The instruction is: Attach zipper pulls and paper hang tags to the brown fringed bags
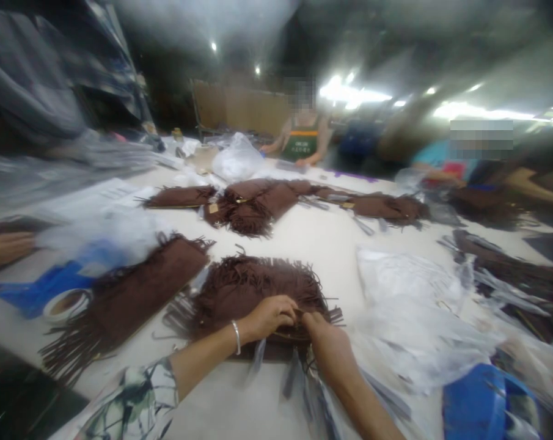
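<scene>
A brown fringed bag (253, 284) lies in front of me on the white table, its strips spread around the edges. Gold-coloured trim, perhaps a zipper, shows along its near side. My left hand (272, 315), with a silver bangle at the wrist, has its fingers closed on the bag's near right edge. Right beside it, my right hand (325, 337) is closed at the same edge, its fingertips partly hidden. Thin clear plastic strips (294, 376) hang below the bag. To the left rests another brown fringed piece (152, 290), long and slanted.
A tape roll (66, 305) and a blue object (40, 287) lie at left, near another person's hand (5, 250). More brown fringed bags (258, 205) cross the table's middle. Clear plastic bags (413, 305) and a blue container (473, 403) are at right. Co-workers sit opposite.
</scene>
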Available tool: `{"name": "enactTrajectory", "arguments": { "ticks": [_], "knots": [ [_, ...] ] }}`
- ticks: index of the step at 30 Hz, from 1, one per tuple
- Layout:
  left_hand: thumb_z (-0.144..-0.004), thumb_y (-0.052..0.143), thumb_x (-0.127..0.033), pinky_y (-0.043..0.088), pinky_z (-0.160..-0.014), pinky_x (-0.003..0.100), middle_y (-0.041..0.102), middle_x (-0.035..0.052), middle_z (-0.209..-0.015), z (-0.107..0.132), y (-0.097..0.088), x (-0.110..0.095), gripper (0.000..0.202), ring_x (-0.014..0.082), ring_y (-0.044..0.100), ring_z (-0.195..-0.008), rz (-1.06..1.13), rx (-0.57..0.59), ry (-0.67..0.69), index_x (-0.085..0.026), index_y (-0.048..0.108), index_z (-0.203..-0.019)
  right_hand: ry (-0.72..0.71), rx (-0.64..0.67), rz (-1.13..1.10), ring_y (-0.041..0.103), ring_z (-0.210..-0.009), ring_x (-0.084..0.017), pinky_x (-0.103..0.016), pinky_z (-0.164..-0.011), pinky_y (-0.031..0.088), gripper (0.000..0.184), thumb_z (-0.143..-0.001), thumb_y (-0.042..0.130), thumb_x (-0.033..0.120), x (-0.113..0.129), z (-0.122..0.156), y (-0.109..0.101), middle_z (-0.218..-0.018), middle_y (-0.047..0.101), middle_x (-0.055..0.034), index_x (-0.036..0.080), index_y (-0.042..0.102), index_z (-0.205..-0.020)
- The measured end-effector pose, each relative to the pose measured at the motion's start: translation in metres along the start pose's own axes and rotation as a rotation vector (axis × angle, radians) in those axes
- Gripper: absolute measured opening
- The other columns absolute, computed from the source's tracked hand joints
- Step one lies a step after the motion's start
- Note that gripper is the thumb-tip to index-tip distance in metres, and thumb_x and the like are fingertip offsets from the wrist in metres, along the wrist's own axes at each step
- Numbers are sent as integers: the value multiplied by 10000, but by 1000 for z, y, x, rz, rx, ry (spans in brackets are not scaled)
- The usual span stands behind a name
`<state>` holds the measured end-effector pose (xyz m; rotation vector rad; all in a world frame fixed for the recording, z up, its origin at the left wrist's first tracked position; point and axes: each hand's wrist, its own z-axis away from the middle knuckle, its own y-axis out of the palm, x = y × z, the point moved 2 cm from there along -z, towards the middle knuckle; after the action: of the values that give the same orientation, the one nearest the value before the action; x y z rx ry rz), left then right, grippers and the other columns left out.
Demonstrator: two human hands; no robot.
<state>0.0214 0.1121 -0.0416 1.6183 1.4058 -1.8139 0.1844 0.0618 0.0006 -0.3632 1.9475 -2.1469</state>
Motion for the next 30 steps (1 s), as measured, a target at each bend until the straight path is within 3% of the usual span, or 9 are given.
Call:
{"name": "enactTrajectory", "arguments": {
  "ticks": [25,30],
  "knots": [
    [-801,536,-78,440,-925,274,661,54,-1046,5,2,0,176,161,590,-999,54,-30,100,-171,685,-809,-45,66,74,679,-775,-157,-242,-546,326,285,-882,454,69,-1,-1,2,-997,644,-48,235,580,-1077],
    [-805,536,-82,445,-912,270,663,58,-1040,5,2,1,169,162,596,-986,73,-48,97,-165,684,-812,-61,30,81,667,-728,-150,-249,-521,296,263,-882,477,92,-2,-3,6,-958,645,-34,244,591,-1064]
  ]
}}
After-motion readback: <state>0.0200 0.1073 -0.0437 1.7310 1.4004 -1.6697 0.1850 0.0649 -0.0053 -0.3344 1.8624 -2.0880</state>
